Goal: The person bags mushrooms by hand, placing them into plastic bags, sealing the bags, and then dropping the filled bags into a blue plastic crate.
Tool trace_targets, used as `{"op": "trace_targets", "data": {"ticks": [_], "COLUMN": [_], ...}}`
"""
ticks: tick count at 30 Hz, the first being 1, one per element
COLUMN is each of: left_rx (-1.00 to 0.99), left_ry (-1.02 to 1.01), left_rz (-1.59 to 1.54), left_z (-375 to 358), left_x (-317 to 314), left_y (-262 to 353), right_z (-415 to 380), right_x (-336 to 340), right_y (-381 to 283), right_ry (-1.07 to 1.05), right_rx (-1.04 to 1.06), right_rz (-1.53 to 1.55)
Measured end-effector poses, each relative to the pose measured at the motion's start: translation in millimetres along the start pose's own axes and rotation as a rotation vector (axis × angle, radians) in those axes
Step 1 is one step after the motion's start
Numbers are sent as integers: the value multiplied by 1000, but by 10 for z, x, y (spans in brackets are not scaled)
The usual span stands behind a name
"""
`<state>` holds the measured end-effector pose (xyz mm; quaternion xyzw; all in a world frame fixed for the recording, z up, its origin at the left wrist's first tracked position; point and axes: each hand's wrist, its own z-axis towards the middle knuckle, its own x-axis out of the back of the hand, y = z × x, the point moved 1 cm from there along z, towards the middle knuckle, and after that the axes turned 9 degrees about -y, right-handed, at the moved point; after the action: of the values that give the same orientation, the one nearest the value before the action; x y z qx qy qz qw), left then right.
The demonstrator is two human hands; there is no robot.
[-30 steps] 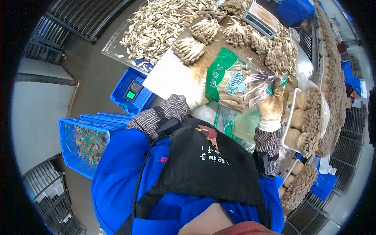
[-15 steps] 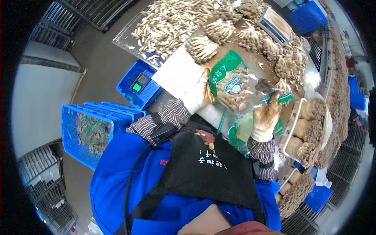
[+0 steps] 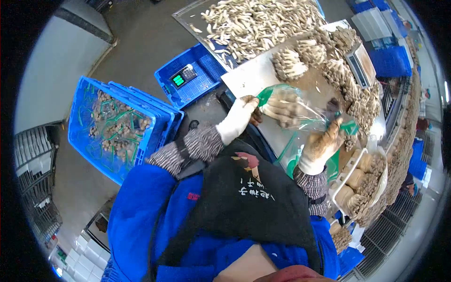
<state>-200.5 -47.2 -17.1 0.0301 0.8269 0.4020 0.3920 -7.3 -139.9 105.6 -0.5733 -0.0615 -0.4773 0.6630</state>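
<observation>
A clear plastic bag of mushrooms [image 3: 283, 107] with green print is stretched between my two gloved hands. My left hand [image 3: 248, 109] is closed on the green end of the bag, at its left. My right hand [image 3: 325, 139] is closed on the bag's loose, see-through right end, near a green strip. The mushrooms inside are slightly blurred. Below the right hand, more green-printed bags [image 3: 292, 152] lie by the table's near edge. A white board [image 3: 251, 74] is just beyond my left hand.
Loose mushrooms [image 3: 263, 28] cover a tray at the back. Mushroom clusters [image 3: 289, 65] lie beside a weighing scale [image 3: 361, 66]. A white basket [image 3: 345, 181] of mushrooms stands at right. At left are a blue crate [image 3: 164, 75] with a green-lit display and a crate of filled bags [image 3: 80, 122].
The bag has turned, so its printed face no longer shows broadly. My left hand has moved from its side to its green end. The whole view has shifted.
</observation>
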Motion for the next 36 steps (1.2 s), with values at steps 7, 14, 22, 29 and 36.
{"op": "trace_targets", "data": {"ticks": [7, 14, 22, 29, 36], "left_rx": [-180, -57, -510, -599, -129], "left_ry": [387, 576, 831, 541, 888], "left_rz": [439, 1000, 115, -256, 984], "left_z": [-723, -1492, -2320, -3059, -3449], "left_x": [1017, 2210, 2783, 2533, 3286], "left_y": [1001, 1568, 1100, 483, 70], "right_z": [-46, -201, -639, -841, -497], "right_x": [-998, -1888, -2669, -3138, -3077], "right_y": [-1054, -2044, -3055, -3610, -3445], "right_ry": [-77, -346, -763, -1345, -1562], "right_rx": [24, -81, 174, 285, 44], "right_rz": [199, 563, 721, 532, 393]}}
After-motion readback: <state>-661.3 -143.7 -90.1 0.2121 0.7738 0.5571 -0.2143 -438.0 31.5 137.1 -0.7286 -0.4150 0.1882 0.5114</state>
